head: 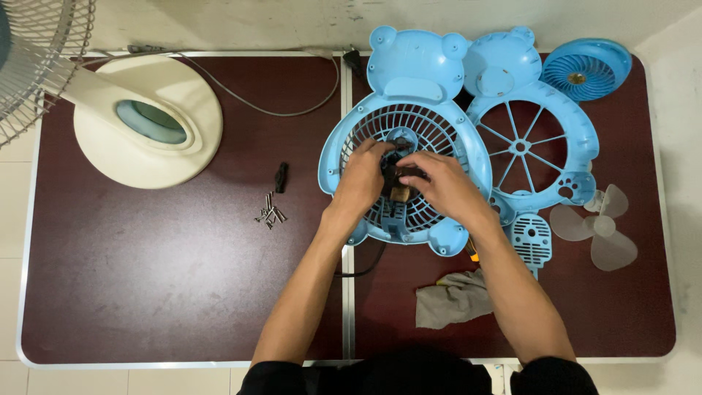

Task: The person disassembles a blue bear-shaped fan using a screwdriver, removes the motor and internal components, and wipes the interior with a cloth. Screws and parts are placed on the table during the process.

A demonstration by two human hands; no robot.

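A light-blue bear-shaped fan housing (439,124) with a round grille lies on the dark red table (161,292). My left hand (362,179) and my right hand (442,183) meet over the middle of the grille, both pinching a small dark motor part (397,167) there. A black cable (365,267) runs out from under the housing toward me. The fingertips hide how the part sits.
A second blue bear-shaped grille (530,143), a small round blue fan cover (589,67), a clear propeller (599,227), a small blue vent plate (531,240), a grey rag (450,300), several screws (270,213), a black clip (281,177), and a cream fan base (146,121).
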